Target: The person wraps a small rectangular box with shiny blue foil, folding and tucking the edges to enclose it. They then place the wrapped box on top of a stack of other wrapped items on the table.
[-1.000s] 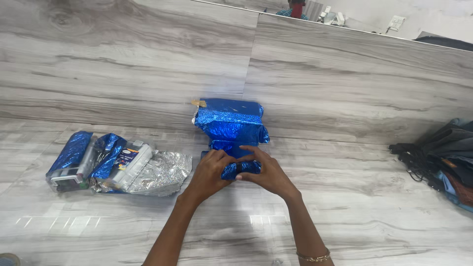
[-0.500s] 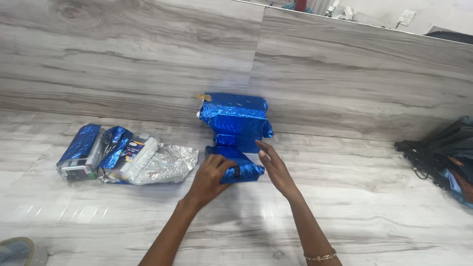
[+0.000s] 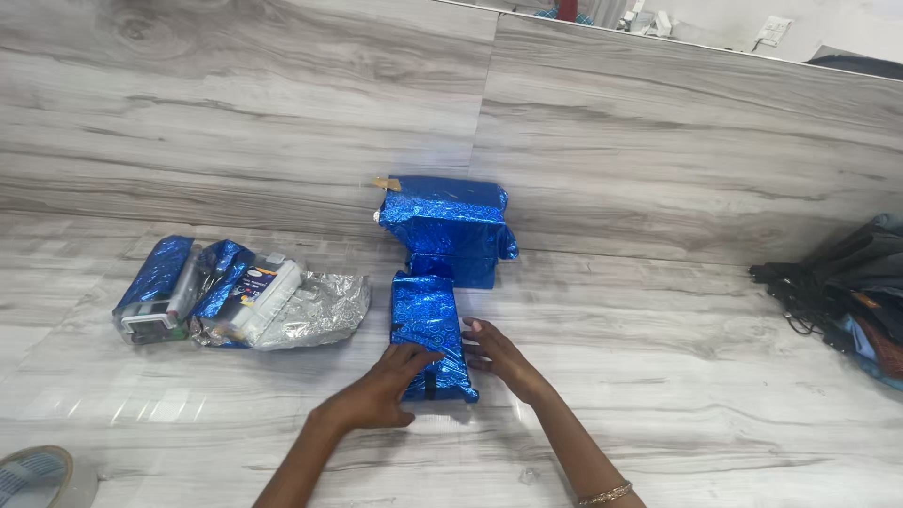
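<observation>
Two hands: both rest on one blue foil-wrapped packet (image 3: 428,331) lying flat on the grey wood-grain surface (image 3: 658,376), near the middle of the scene.
Left hand (image 3: 381,400): laid on the packet's near left corner, fingers pressed together and bent over the top of the foil, thumb along the near edge; it presses down and does not lift.
Right hand (image 3: 499,356): set against the packet's right edge at its near end, fingers close together and touching the foil side; a thin gold bangle (image 3: 604,493) sits on the wrist.
Packet position: long axis runs near to far; its far end lies just beside a stack of blue wrapped parcels (image 3: 447,230).
Stack: stands against the upright grey wood-grain panel (image 3: 235,122) at the far side, with a scrap of tan tape (image 3: 383,183) on its upper left corner.
Left group: partly wrapped boxes in blue foil (image 3: 202,296) lie well left of the hands, with a crumpled silver foil sheet (image 3: 315,315) spread beside them on the right.
Near left corner: a tape roll (image 3: 42,475), cut off by the edge of view.
Right edge: a dark heap of bags and cords (image 3: 847,301), well apart from the hands.
</observation>
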